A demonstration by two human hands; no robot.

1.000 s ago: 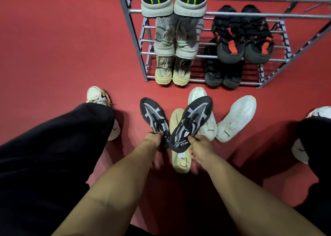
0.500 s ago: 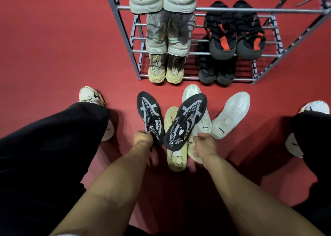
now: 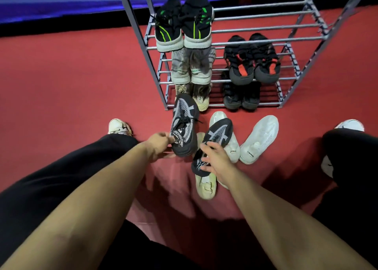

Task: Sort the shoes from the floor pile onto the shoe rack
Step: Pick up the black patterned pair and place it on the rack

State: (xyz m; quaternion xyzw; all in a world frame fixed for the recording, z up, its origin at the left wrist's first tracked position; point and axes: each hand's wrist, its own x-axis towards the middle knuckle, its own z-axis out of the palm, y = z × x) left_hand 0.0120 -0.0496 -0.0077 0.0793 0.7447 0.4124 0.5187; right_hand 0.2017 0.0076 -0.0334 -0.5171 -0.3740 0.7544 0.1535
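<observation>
My left hand (image 3: 158,146) grips the heel of a black-and-white knit shoe (image 3: 184,124), lifted off the floor with its toe toward the grey metal shoe rack (image 3: 266,41). My right hand (image 3: 214,160) rests with spread fingers on the heel of the matching black shoe (image 3: 216,136), which lies on the floor pile across a beige shoe (image 3: 205,185). Two white shoes (image 3: 259,138) lie beside it. The rack holds black-green sneakers (image 3: 184,28), grey shoes (image 3: 191,67), black-orange sandals (image 3: 252,63), beige shoes and dark shoes.
The floor is red carpet (image 3: 71,81). My black-trousered knees (image 3: 61,177) flank the pile, with my own white sneakers (image 3: 119,125) at both sides. A blue wall band (image 3: 51,3) runs behind the rack. The rack's right side has bare rails.
My left hand has raised its black shoe up and forward toward the rack. My right hand moved from beside the second black shoe onto its heel. The camera tilted up.
</observation>
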